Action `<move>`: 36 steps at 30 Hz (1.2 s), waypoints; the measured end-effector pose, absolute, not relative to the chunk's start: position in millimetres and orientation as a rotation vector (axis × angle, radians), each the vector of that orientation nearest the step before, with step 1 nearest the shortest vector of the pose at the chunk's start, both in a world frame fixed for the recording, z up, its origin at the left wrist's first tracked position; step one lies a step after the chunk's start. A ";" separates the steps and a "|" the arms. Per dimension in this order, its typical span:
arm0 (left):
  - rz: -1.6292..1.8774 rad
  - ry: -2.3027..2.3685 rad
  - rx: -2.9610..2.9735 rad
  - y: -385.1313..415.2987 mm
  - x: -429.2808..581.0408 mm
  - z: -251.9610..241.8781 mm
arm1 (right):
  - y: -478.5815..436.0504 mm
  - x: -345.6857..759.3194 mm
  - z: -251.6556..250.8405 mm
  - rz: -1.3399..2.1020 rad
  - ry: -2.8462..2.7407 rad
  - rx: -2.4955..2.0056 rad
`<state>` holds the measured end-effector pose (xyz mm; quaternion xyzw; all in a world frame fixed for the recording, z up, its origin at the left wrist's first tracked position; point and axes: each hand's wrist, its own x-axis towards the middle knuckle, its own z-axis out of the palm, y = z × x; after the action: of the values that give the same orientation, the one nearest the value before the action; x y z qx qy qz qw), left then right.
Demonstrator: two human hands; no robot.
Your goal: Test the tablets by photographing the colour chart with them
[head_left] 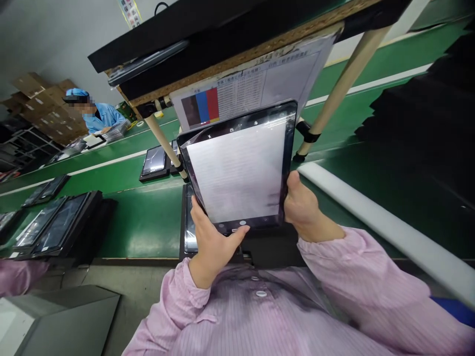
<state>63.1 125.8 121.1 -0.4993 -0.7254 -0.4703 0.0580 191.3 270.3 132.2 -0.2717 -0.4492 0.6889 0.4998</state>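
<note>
A tablet point(237, 173) with a black border is held up in front of me, tilted, its screen lit and mostly white. Small camera icons show along the top and bottom of the screen. My left hand point(215, 242) grips the lower left edge, its thumb over the bottom border beside the round white button. On the right edge, my right hand point(302, 205) is closed around the frame with the thumb up along the side; its other fingers are hidden behind. Below the tablet, part of a black tray point(182, 232) with a glossy device shows.
A printed sheet point(237, 89) hangs beneath a shelf point(230, 44) on tan posts. Black trays with tablets point(63, 222) stand on the green bench point(144, 222) at left. A white bar point(371, 222) slants along the right. A person in blue point(100, 116) sits across the line.
</note>
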 end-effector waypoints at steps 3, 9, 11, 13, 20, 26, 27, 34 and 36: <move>-1.395 -2.232 -1.463 125.7 63.5 119.0 | 268.6 189.4 132.2 1.656 -1.096 -0.645; -1.408 -2.248 -1.478 123.6 63.5 119.4 | 266.4 189.9 133.5 1.674 -1.141 -0.625; -1.415 -2.240 -1.480 123.2 63.9 119.4 | 267.3 190.0 131.5 1.683 -1.155 -0.617; -1.438 -2.236 -1.478 122.6 63.6 117.9 | 268.7 189.6 129.2 1.688 -1.171 -0.609; -2.515 -1.913 -1.410 124.6 40.8 116.5 | 261.2 196.9 132.1 1.617 -1.304 -0.515; -3.366 -1.883 -0.890 131.4 36.2 131.9 | 255.1 226.2 164.4 1.071 -1.808 -0.260; -3.401 -1.880 -0.851 131.6 39.2 132.4 | 257.5 231.2 170.6 0.994 -1.876 -0.257; -3.429 -2.041 -0.735 132.6 65.8 126.0 | 277.5 255.7 171.3 0.764 -2.016 -0.550; -3.416 -2.183 -0.635 136.8 77.4 122.9 | 281.1 260.6 158.2 0.906 -1.947 -0.626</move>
<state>77.4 136.8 122.9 -0.1372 -0.4717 -0.7380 -0.4626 260.6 281.1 158.2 -0.2519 -0.7829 0.3643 0.4369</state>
